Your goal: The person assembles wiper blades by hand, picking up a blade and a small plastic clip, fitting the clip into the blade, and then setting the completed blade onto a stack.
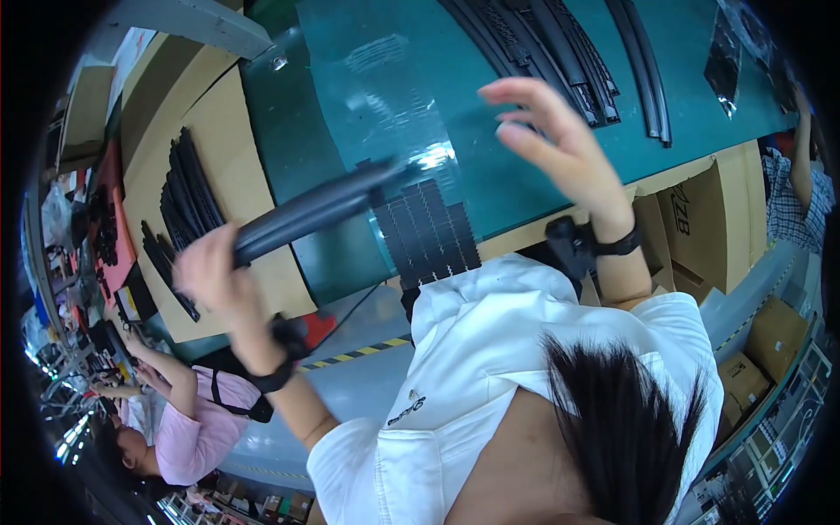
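Observation:
My left hand (214, 276) is closed around one end of a long black plastic strip (306, 214), which looks like a molded trim piece. Motion blurs both the hand and the strip's far end. The strip slants up to the right above the green table. My right hand (560, 144) is raised over the table with its fingers apart, holding nothing. Between the hands, at the table's near edge, lies a dark sheet of narrow strips with jagged pale lines (429, 232). Clear plastic film (376, 96) covers the table beyond it.
More black strips lie on cardboard (236, 166) at left, and others (542, 52) sit at the far right, with a separate pair (643, 66) beside them. An open cardboard box (735, 219) stands to the right. Co-workers are at the left (201, 420) and far right (792, 192).

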